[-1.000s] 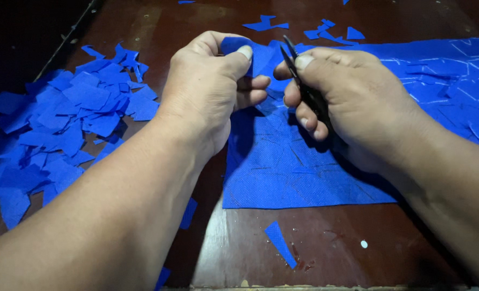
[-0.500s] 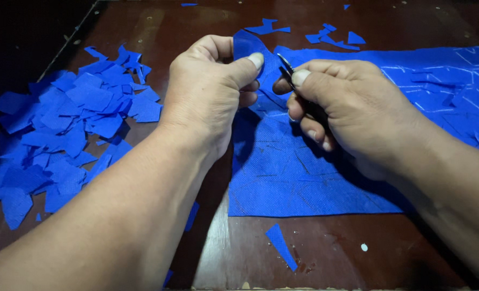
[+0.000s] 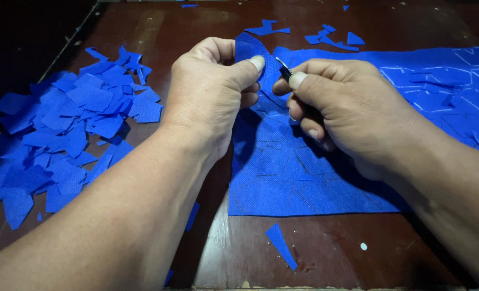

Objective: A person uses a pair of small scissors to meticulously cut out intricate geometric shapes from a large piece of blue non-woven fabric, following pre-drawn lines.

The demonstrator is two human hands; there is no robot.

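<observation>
Blue on dark reddish-brown

Blue fabric sheet (image 3: 326, 178) bears white chalk lines at 2 o'clock; blue cut pieces (image 3: 61, 134) heap at 9 o'clock on the dark reddish-brown wooden table (image 3: 158, 32).

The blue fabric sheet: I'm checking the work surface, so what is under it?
The blue fabric sheet lies on a dark wooden table, which shows around its edges. Anything beneath the sheet is covered.

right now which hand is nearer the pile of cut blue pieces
Left. The left hand sits just right of the pile of cut blue pieces, pinching the blue cloth sheet. The right hand is farther right, over the sheet.
</observation>
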